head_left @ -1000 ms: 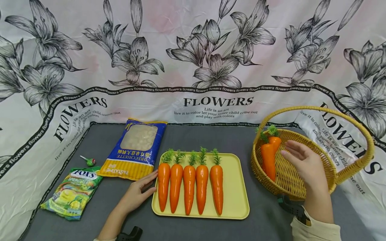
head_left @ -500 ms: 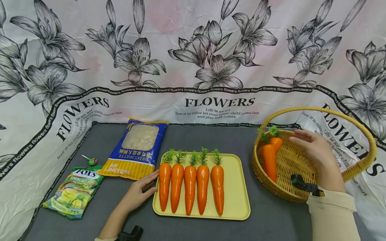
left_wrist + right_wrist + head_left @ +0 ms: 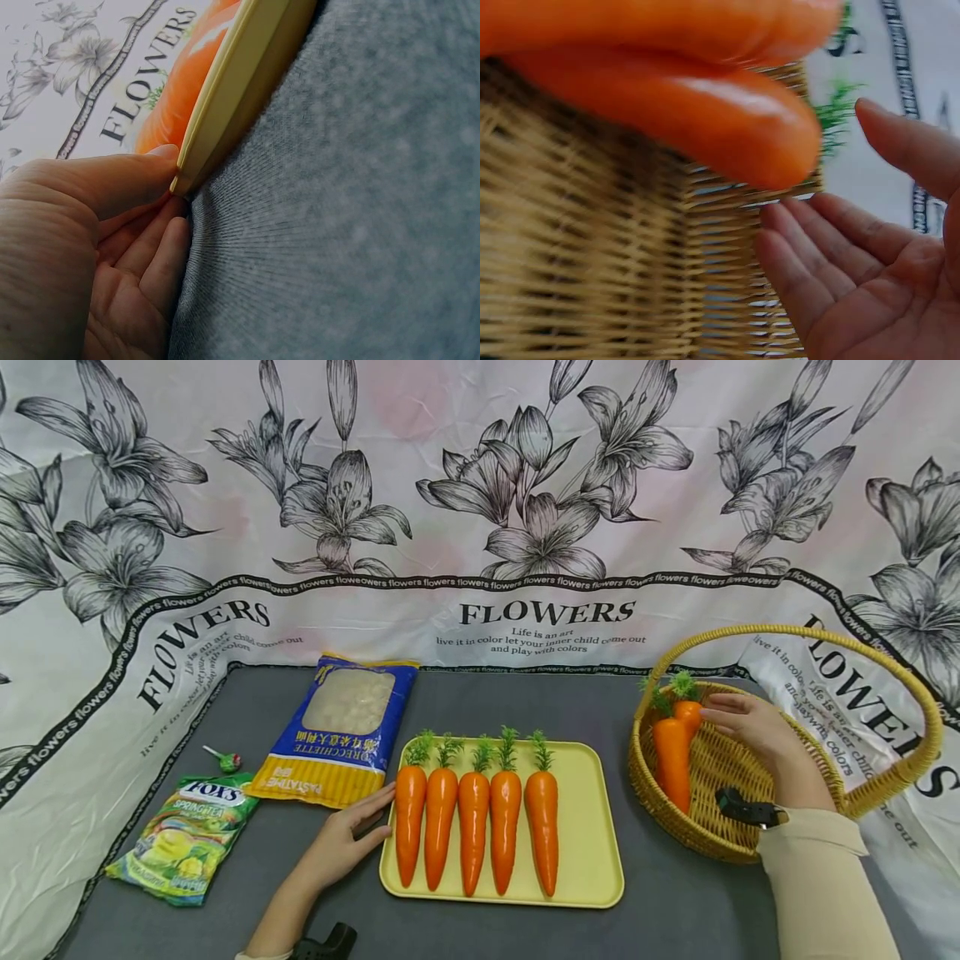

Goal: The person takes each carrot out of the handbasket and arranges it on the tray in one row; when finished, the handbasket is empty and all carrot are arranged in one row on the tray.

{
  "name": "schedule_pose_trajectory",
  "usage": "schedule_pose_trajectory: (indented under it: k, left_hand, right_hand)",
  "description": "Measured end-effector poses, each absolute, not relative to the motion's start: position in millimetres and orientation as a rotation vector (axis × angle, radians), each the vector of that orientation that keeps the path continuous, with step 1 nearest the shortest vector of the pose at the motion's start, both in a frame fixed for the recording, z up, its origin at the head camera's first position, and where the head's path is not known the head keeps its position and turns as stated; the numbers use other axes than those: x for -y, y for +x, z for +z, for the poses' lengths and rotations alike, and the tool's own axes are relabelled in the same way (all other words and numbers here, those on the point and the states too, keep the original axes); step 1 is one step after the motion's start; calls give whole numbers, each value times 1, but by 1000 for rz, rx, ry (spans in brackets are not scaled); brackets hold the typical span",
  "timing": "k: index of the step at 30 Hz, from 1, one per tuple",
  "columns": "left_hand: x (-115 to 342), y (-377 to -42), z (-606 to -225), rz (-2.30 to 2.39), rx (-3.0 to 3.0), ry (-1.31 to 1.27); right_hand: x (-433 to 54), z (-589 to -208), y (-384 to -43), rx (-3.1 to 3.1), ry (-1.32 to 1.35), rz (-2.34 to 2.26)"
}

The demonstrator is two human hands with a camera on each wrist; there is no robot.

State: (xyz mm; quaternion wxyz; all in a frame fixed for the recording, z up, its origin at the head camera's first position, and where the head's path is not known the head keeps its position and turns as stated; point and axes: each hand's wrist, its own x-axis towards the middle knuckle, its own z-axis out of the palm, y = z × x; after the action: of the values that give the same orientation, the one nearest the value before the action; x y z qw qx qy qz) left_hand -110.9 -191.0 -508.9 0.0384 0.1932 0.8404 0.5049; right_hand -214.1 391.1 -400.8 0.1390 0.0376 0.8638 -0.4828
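My left hand [image 3: 345,839] is at the left edge of a yellow tray [image 3: 585,827]; in the left wrist view its thumb and fingertips pinch the tray's rim [image 3: 214,112]. Several orange carrots [image 3: 472,827] with green tops lie side by side on the tray. On the right, a woven basket [image 3: 720,839] with a tall handle holds two more carrots, a front one [image 3: 672,760] and one behind it [image 3: 687,717]. Inside the basket my right hand [image 3: 757,735] reaches toward the rear carrot. In the right wrist view its fingers are extended, thumb apart, fingertips right by a carrot's thick end [image 3: 780,142].
Left of the tray lie a blue and yellow bag of orecchiette pasta [image 3: 345,727], a green Fox's candy bag [image 3: 187,839] and a lollipop [image 3: 225,760]. The basket's handle [image 3: 795,631] arches over its opening. Flower-printed cloth [image 3: 540,527] hangs behind the grey table surface [image 3: 525,702].
My right hand first drew back to the right and farther over the basket, then came left toward the rear carrot. The left hand has stayed at the tray.
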Motion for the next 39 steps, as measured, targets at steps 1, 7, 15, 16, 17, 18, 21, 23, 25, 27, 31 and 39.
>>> schedule_pose_trajectory:
  k: [1,7,15,16,17,18,21,23,25,27,31,39]
  left_hand:
    - [191,-111,-508,1545,-2578,591]
    - [191,-111,-506,1536,-2579,595]
    - [191,-111,-507,1542,-2577,601]
    - [191,-111,-508,1544,-2575,602]
    - [191,-111,-508,1548,-2573,603]
    - [191,-111,-508,1549,-2572,605]
    - [191,-110,-508,1560,-2563,607]
    - [191,-110,-508,1566,-2560,609]
    - [191,-110,-508,1569,-2560,610]
    - [191,-110,-508,1568,-2562,614]
    - [191,-110,-508,1564,-2565,618]
    - [192,-110,-508,1557,-2573,623]
  right_hand:
    - [-391,-403,-215,-2480,109,-1396]
    - [-390,-410,-219,-2374,101,-1425]
    - [-390,-416,-222,-2247,70,-1539]
    - [-390,-417,-223,-2244,68,-1539]
    - [-390,-418,-224,-2242,68,-1539]
    - [-390,-419,-224,-2243,70,-1535]
    - [-390,-422,-226,-2239,67,-1542]
    - [-390,-423,-227,-2237,70,-1548]
    - [-390,-423,-227,-2238,75,-1554]
    - [-390,-423,-227,-2242,83,-1564]
    - [-388,-421,-226,-2253,97,-1583]
    - [-389,-417,-223,-2227,122,-1711]
